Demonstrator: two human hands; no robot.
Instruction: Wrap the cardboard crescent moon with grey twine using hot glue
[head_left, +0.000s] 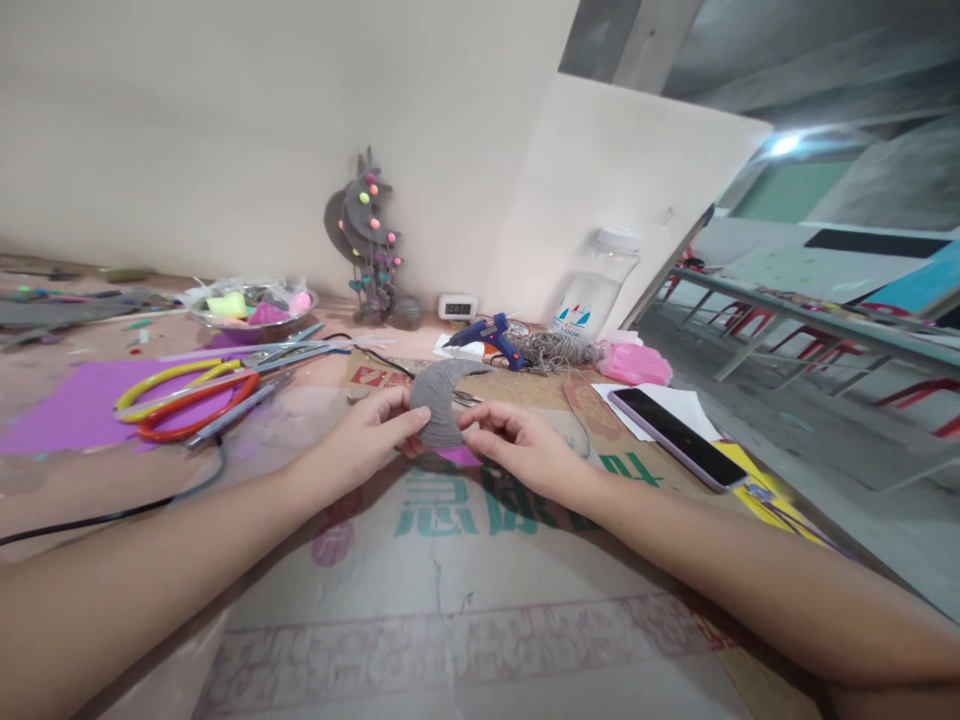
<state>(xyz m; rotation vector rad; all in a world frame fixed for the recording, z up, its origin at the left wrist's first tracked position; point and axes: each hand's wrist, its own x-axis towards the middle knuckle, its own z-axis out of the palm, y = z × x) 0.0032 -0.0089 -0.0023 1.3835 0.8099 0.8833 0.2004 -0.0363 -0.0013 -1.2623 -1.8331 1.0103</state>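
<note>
One printed cardboard sheet [360, 620] spreads before the person, its near edge cut off by the view. Left of the cardboard lies one purple sheet [60, 410], also cropped. Past its far right corner stands one bottle [589, 290]; beyond its far edge, one beaded moon ornament [360, 230], its hanging strands too tangled to count. Beyond its far left corner sits one bowl [251, 320], contents partly veiled by clear plastic. At the left, two loop-handled tools, yellow [161, 380] and red [199, 420], overlap. Both hands are over the cardboard: the left hand [386, 425] pinches a crescent between thumb and fingers; the right hand [506, 440] is half curled, fingertips at the lower end, its grip unclear. One phone [679, 440] lies along the cardboard's right side. The single grey crescent [435, 400] is above the cardboard's middle, long axis roughly upright, hollow facing right, upper horn pointing right, lower horn hidden by fingers. One blue glue gun [495, 335] lies near the far edge.
</note>
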